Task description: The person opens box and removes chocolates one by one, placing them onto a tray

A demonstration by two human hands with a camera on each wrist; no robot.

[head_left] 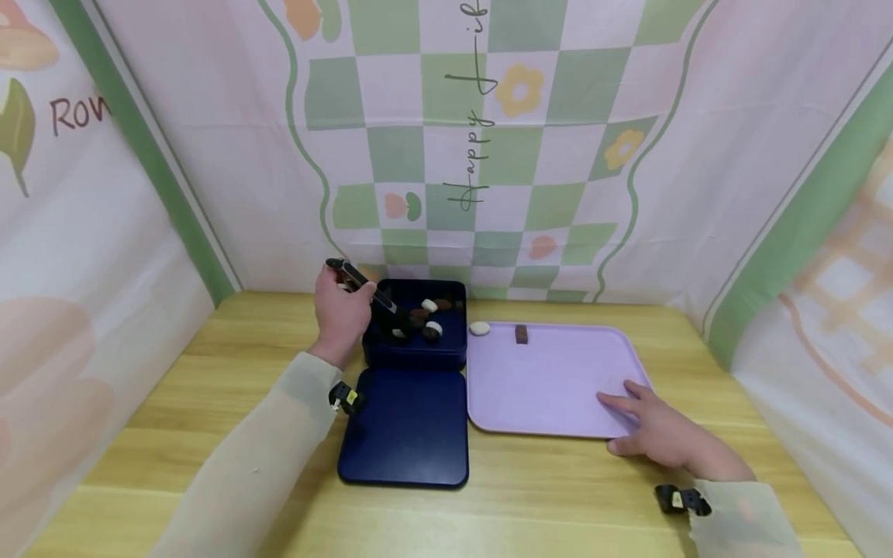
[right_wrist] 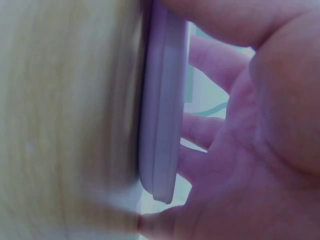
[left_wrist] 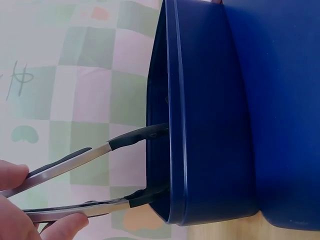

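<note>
My left hand (head_left: 342, 312) grips a pair of tongs (left_wrist: 70, 172) with metal arms and black tips. The tongs' arms stand apart, and their tips reach down inside a navy blue box (head_left: 415, 358). Among the things in the box are a white piece (head_left: 429, 305) and a brown piece (head_left: 443, 304). My right hand (head_left: 659, 426) rests at the near right corner of a lilac tray (head_left: 551, 380), fingers spread over its rim and the thumb at its front edge. A brown block (head_left: 521, 334) and a white oval piece (head_left: 480, 328) lie along the tray's far side.
A navy lid (head_left: 408, 430) lies flat in front of the box on the wooden table (head_left: 544, 496). The tray stands right beside the box. Behind them hangs a patterned cloth (head_left: 446, 155), with more cloth at both sides.
</note>
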